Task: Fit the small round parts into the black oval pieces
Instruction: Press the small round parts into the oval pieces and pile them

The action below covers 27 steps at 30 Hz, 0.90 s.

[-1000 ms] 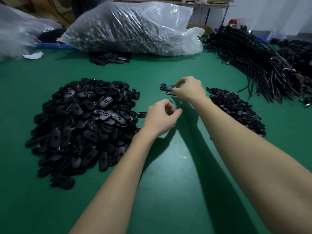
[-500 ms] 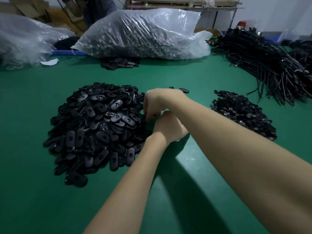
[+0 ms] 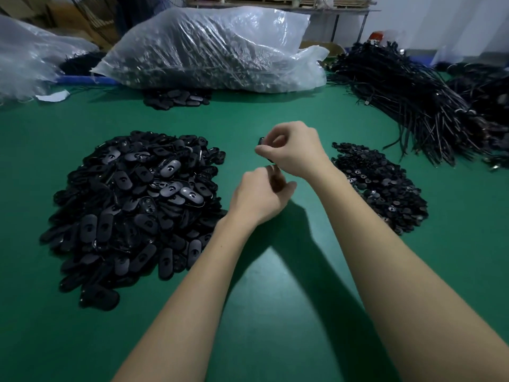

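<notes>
While the left hand [image 3: 259, 198] curls unclearly, right hand [image 3: 292, 150] fingers pinch a flat black oval piece [image 3: 265, 150].

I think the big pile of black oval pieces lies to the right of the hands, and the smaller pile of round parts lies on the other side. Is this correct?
Not quite. The head view shows the big pile of black oval pieces to the left of the hands; the smaller pile of round parts lies on the other side, to the right.
</notes>
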Available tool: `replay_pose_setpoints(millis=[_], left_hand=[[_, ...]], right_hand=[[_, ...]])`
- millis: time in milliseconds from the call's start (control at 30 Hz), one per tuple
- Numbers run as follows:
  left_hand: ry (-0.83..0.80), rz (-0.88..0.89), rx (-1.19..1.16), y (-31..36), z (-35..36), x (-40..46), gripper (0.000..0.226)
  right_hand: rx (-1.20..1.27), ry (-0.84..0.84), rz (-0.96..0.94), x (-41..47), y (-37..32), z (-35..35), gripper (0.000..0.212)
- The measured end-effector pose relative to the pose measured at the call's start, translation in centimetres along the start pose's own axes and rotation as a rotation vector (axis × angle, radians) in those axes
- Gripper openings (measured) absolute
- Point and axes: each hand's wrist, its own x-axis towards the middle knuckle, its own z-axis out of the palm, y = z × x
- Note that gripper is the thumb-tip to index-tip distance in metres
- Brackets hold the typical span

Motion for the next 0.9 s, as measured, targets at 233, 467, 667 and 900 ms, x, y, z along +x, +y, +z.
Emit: replay_pose_setpoints(millis=[233,467,667,900], left_hand=[[-0.001,-0.039,-0.273,0.0,-0.2,0.1,0.023],[-0.020,-0.100,-0.405,-0.3,-0.6,0.2,0.003],[-0.010,-0.106,-0.384,-0.5,-1.0,0.2,0.003],[-0.006,-0.129,-0.386,-0.7,-1.6,0.2,0.005]], right_hand=[[0.369,0.184,0.135,-5.1,5.2,-1.1,0.006],[-0.020,0.131,0.216,-5.4,6.6,-2.1,0.013],[-0.420,0.158,0.440,-6.3,8.9,-4.3,0.019],[-0.310,0.294,0.433,-6.6,9.1,-4.6,0.012]])
